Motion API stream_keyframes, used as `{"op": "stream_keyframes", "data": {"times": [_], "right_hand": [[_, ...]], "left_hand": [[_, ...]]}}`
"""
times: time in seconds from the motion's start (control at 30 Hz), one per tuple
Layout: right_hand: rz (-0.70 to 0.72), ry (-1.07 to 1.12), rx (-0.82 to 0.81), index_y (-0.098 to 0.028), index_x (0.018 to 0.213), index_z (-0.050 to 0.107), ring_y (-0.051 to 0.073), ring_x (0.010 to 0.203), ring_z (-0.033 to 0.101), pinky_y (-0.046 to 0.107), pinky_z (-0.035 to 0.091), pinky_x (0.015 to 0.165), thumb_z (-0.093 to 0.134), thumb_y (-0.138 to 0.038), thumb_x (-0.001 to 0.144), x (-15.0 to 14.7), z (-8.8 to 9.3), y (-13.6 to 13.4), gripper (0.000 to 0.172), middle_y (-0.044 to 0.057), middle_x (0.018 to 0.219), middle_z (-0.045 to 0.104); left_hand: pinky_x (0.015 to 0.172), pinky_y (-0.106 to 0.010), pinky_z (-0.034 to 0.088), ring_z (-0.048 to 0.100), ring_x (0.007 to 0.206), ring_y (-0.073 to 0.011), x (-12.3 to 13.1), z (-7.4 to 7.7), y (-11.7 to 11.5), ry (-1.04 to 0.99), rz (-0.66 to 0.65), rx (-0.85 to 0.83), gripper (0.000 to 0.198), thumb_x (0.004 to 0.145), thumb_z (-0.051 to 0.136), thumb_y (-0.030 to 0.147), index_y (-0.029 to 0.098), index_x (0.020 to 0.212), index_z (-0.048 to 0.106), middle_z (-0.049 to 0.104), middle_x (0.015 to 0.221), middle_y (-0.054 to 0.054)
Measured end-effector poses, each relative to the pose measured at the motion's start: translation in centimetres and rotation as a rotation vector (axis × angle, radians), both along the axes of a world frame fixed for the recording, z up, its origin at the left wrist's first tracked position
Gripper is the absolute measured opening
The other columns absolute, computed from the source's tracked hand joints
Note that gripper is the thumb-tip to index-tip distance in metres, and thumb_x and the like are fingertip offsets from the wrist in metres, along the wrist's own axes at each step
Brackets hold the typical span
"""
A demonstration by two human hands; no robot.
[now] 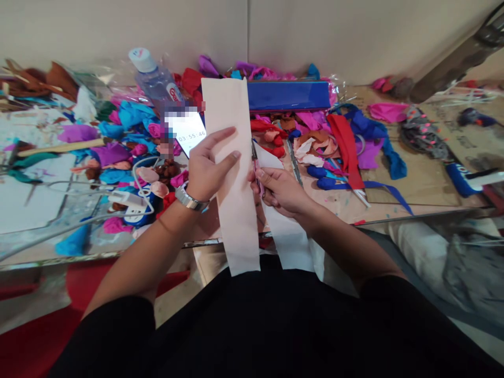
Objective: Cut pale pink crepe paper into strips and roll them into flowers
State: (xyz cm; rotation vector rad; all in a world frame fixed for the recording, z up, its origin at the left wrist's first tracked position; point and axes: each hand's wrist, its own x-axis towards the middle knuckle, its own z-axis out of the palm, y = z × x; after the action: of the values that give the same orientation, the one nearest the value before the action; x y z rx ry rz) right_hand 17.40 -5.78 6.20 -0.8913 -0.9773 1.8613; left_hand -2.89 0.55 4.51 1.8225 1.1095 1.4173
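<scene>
A long pale-pink paper strip (230,210) stretches from above the table edge down to my lap. My left hand (207,173) holds it near the middle, index finger and thumb laid across its front and the other fingers hidden. In my right hand (281,190) is a pair of scissors (260,188) with pinkish handles, fingers closed around them. The dark blades point away from me along the strip's right edge; how far apart they are I cannot tell. Another pale piece of paper (289,239) hangs under my right hand towards my lap.
A phone (187,131) showing a timer leans by a clear bottle (153,79). Behind lies a long blue box (289,96). Coloured crumpled paper pieces (134,113) cover much of the table. A grey cable (79,224) crosses on the left; a red strip (345,152) lies right.
</scene>
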Motion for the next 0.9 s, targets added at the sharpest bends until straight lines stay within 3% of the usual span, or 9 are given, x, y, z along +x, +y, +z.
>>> {"op": "stream_keyframes", "data": {"times": [0.6,0.9], "right_hand": [[0.031,0.045,-0.047,-0.012,0.096,0.067,-0.001,0.034,0.03,0.016,0.015,0.034,0.064,-0.042,0.102,0.4,0.7,-0.2,0.031,-0.004,0.068,0.063],[0.056,0.042,-0.061,-0.013,0.095,0.067,-0.001,0.036,0.028,0.015,0.016,0.034,0.065,-0.043,0.101,0.5,0.8,-0.3,0.031,-0.005,0.066,0.061]], "left_hand": [[0.122,-0.05,0.051,0.067,0.132,-0.0301,-0.1,0.3,-0.1,-0.007,0.01,0.004,0.062,0.083,0.082,0.059,0.026,0.134,0.071,0.071,0.139,-0.008],[0.115,-0.044,0.057,0.069,0.127,-0.0281,-0.2,0.6,0.0,-0.006,0.019,0.034,0.055,0.086,0.079,0.059,0.025,0.128,0.07,0.073,0.134,-0.007]]}}
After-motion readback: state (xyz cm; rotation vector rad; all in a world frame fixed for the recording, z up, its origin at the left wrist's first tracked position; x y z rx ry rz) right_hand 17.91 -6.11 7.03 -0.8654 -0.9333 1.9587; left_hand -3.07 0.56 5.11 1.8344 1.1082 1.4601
